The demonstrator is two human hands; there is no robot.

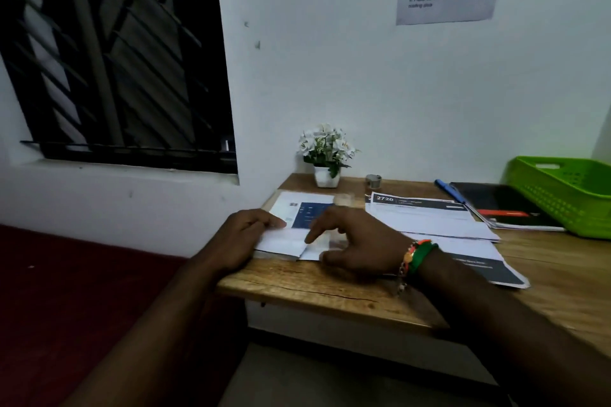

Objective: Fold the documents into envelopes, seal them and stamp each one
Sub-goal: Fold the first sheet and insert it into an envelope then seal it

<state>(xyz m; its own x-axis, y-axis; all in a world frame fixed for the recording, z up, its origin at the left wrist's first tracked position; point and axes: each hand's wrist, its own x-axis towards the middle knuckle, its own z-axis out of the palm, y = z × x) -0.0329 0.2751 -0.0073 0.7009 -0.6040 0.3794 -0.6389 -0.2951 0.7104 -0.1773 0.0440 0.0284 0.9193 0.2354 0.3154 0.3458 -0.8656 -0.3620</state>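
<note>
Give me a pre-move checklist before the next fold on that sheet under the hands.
1. Left hand holds the white printed sheet at its left edge: ok.
2. Right hand fingers on the sheet: ok.
3. Fold edges aligned: cannot tell, blurred.
4. Sheet fully on the wooden desk: ok.
5. Envelope within reach: cannot tell, none plainly visible.
6. Green plastic basket clear of the working area: ok.

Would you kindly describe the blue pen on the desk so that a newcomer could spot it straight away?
Start at the green basket at the wooden desk's far right end. Just left of it lies a black folder, and the blue pen lies along that folder's left edge, pointing toward the wall. It is the only slim blue thing there; its neighbours are flat papers and the folder.
</note>
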